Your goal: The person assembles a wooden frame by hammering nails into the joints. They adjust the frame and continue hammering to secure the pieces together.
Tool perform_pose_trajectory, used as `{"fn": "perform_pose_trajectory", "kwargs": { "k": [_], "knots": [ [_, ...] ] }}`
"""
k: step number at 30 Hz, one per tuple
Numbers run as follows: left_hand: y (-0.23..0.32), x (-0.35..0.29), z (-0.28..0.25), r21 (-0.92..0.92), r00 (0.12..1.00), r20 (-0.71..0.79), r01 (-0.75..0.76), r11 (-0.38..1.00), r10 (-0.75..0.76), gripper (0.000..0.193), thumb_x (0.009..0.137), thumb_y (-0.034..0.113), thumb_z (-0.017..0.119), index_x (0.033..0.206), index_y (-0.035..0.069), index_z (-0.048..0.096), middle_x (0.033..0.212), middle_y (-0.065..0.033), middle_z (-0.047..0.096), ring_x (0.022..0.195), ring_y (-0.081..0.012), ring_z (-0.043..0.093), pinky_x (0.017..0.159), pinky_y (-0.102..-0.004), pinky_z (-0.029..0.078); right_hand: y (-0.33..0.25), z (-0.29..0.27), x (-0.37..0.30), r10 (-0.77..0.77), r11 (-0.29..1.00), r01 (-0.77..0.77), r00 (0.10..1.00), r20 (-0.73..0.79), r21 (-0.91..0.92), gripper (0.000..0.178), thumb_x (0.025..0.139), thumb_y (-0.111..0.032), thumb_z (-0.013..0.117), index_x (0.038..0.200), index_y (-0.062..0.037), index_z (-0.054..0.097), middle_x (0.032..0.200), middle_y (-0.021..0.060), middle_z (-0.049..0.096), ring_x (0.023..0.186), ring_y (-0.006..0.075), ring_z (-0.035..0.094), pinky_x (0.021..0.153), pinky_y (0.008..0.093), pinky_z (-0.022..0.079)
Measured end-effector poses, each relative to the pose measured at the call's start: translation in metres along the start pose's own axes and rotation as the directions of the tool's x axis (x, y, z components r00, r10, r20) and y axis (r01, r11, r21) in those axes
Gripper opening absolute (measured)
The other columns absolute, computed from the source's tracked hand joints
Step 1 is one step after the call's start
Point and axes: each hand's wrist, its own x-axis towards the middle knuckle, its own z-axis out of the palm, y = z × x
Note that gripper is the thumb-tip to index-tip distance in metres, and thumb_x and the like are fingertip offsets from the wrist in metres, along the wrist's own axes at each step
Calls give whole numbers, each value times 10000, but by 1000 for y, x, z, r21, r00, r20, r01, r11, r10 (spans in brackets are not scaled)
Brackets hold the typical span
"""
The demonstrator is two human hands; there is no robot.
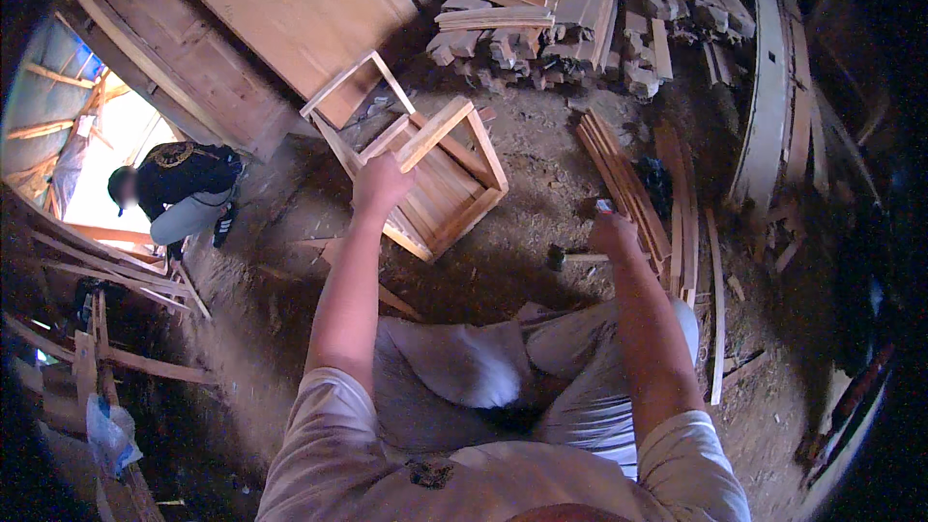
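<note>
Here we are over the wearer's left hand (384, 184), clamped on a bar of the pale, square-edged wooden chair-like frame (430, 203); we see that frame tilted on the ground ahead and to the left, its slatted panel smooth and honey-toned, its far end an open rectangle of thin bars; now we look across to the right hand (616, 231), well apart from the left, fingers curled, with a small whitish object (604, 205) at their tips; it is too small for us to name; just below that hand we spot a tool with a blunt dark head and a straight, pale handle (583, 257); just beyond we have a bundle of long, thin, reddish-brown wooden strips (623, 184); underfoot we get crumbly brown earth (483, 282); up top we find a heap of rough, thick-ended timber boards (580, 24) and a broad, flat tan wooden panel (290, 5); over on the left we pick out a crouching person in a dark top (188, 174), bright light behind.
</note>
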Motion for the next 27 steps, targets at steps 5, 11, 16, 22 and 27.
{"fn": "perform_pose_trajectory", "kwargs": {
  "k": [5,11,16,22,27],
  "knots": [
    [-38,-43,0,55,988,-74,138,989,-133,336,852,290,673,1060,27,695,933,-258,716,903,-432,704,814,-515,570,-52,-65,-55,-104,993,97,989,103,72,508,822,-450,714,1158,-69,706,1236,216,678,1176,401,636,1001,523,506],
    [-46,-72,6,-7,965,-126,231,973,-230,373,826,274,698,1103,25,688,899,-269,708,867,-443,700,789,-512,570,-46,-81,-57,-294,954,288,954,65,88,573,870,-509,687,1138,-2,675,1197,264,667,1118,417,649,967,522,514],
    [-82,-81,5,-111,966,-137,204,973,-218,401,814,256,708,1130,13,677,884,-266,700,865,-434,694,761,-520,550,-61,-89,-75,-517,847,528,846,131,-64,644,874,-537,688,1134,52,661,1134,288,677,1072,440,660,938,501,528],
    [-85,-85,6,-127,963,-186,175,976,-197,393,810,246,708,1141,37,681,893,-253,702,869,-432,692,778,-525,549,-68,-82,-68,-356,929,334,923,145,156,625,877,-493,707,1173,54,643,1228,287,649,1112,432,651,955,482,522],
    [-82,-79,1,-195,959,-71,256,947,-274,433,793,253,733,1168,45,674,934,-232,714,898,-422,694,796,-513,552,-74,-71,-73,-326,928,295,938,115,229,586,883,-465,718,1170,41,653,1186,274,674,1110,423,654,954,470,520]
  ]
}}
